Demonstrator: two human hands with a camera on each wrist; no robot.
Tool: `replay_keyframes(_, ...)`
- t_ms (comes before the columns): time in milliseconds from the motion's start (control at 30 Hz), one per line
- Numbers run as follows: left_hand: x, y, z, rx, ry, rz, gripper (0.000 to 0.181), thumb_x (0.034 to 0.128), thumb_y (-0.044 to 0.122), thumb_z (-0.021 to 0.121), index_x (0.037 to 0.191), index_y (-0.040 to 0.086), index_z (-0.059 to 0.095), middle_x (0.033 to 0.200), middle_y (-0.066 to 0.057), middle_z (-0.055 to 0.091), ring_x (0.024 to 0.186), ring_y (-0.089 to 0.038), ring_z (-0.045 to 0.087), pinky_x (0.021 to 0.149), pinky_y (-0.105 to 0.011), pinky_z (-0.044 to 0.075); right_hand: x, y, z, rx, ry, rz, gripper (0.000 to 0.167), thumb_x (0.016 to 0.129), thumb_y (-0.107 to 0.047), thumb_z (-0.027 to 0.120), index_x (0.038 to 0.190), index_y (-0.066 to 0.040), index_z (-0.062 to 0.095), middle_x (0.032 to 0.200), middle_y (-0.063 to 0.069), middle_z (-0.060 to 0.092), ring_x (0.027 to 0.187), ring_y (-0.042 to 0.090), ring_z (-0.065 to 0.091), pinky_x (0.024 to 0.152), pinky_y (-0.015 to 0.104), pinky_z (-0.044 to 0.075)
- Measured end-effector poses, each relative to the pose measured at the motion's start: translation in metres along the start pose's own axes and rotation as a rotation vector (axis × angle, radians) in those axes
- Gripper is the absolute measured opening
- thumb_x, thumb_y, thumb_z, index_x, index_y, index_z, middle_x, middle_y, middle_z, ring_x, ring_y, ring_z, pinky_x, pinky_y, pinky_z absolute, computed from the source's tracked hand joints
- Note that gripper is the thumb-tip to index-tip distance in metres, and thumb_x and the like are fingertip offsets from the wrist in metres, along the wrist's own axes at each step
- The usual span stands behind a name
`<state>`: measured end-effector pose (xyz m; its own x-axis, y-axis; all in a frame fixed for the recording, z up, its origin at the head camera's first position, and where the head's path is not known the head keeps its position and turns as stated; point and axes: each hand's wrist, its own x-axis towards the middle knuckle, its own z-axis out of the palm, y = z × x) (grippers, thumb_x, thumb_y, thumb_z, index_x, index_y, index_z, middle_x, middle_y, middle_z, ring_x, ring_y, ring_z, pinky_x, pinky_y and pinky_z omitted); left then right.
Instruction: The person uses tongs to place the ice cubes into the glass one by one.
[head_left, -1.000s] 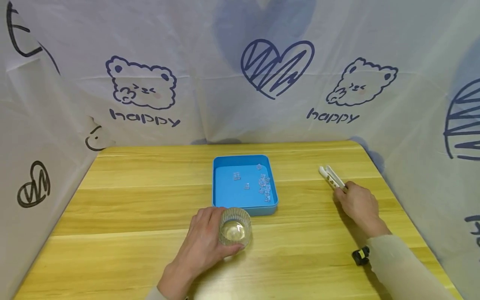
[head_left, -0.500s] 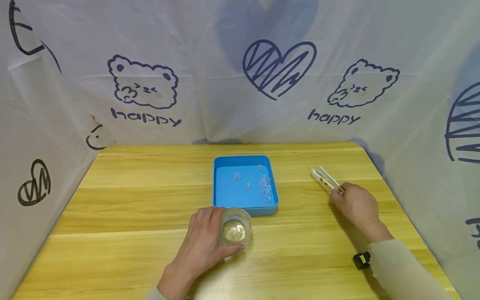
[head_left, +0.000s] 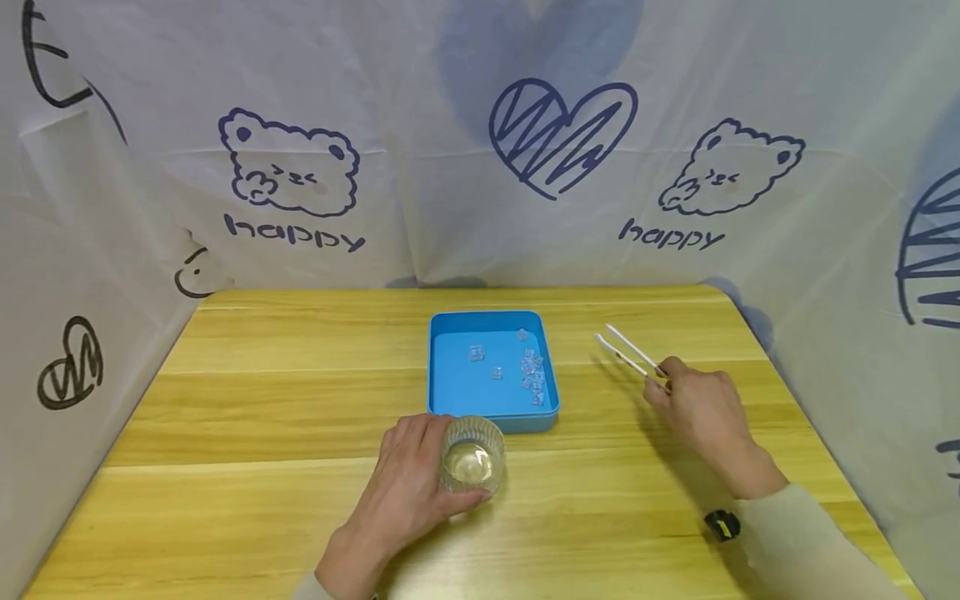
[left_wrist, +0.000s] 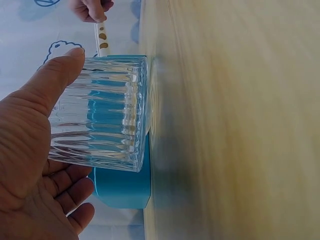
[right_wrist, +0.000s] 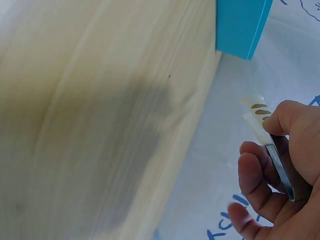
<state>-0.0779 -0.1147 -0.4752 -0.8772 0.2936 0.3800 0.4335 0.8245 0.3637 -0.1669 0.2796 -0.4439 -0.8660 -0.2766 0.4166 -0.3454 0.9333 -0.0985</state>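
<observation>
My left hand grips a ribbed clear glass standing upright on the table, thumb and fingers round its sides. In the left wrist view the glass stands beside the blue tray. Right of the tray, my right hand holds white tongs with brown spots, raised over the table, their two tips apart and pointing toward the tray. The tongs are pinched between thumb and fingers in the right wrist view. Several small clear cubes lie in the blue tray, most along its right side.
The wooden table reaches back to a white cloth printed with bears and hearts, which also hangs at both sides. A small black object is at the right wrist, by the sleeve.
My right hand has brought the tongs leftward toward the tray, and their tips have spread wider apart. My left hand and the glass have stayed in place.
</observation>
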Motion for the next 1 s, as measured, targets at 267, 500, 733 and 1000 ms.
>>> replay_keyframes(267, 0.0, 0.0, 0.0, -0.015, -0.007, 0.0, 0.096, 0.0613, 0.06, 0.097, 0.129, 0.002, 0.062, 0.119, -0.009, 0.066, 0.115, -0.028, 0.06, 0.103, -0.048, 0.048, 0.001, -0.009, 0.001, 0.028, 0.068, -0.076, 0.011, 0.094, -0.011, 0.071, 0.084, -0.007, 0.068, 0.06, -0.002, 0.05, 0.048, 0.01, 0.033, 0.042, 0.033, 0.032)
replay_keyframes(500, 0.0, -0.001, -0.001, -0.026, -0.008, -0.008, 0.095, 0.0614, 0.059, 0.098, 0.129, 0.002, 0.062, 0.119, -0.008, 0.067, 0.115, -0.028, 0.06, 0.102, -0.047, 0.049, 0.003, -0.016, -0.002, 0.003, 0.095, -0.107, 0.017, 0.089, -0.019, 0.074, 0.09, -0.002, 0.07, 0.065, 0.005, 0.061, 0.051, 0.021, 0.051, 0.051, 0.044, 0.044)
replay_keyframes(733, -0.003, -0.003, -0.001, -0.037, 0.003, -0.013, 0.095, 0.0605, 0.058, 0.099, 0.129, 0.003, 0.063, 0.118, -0.008, 0.067, 0.114, -0.027, 0.06, 0.101, -0.047, 0.05, 0.005, -0.021, 0.002, -0.039, 0.199, -0.22, 0.031, 0.089, -0.029, 0.067, 0.094, 0.001, 0.071, 0.078, 0.015, 0.069, 0.068, 0.036, 0.06, 0.061, 0.05, 0.047)
replay_keyframes(1000, 0.001, -0.001, -0.002, -0.083, -0.04, -0.024, 0.093, 0.0648, 0.058, 0.097, 0.132, 0.003, 0.062, 0.122, -0.009, 0.066, 0.117, -0.029, 0.059, 0.105, -0.049, 0.047, 0.006, -0.022, -0.001, -0.001, 0.205, -0.249, 0.029, 0.088, -0.025, 0.067, 0.09, 0.004, 0.068, 0.074, 0.015, 0.066, 0.066, 0.036, 0.059, 0.061, 0.05, 0.049)
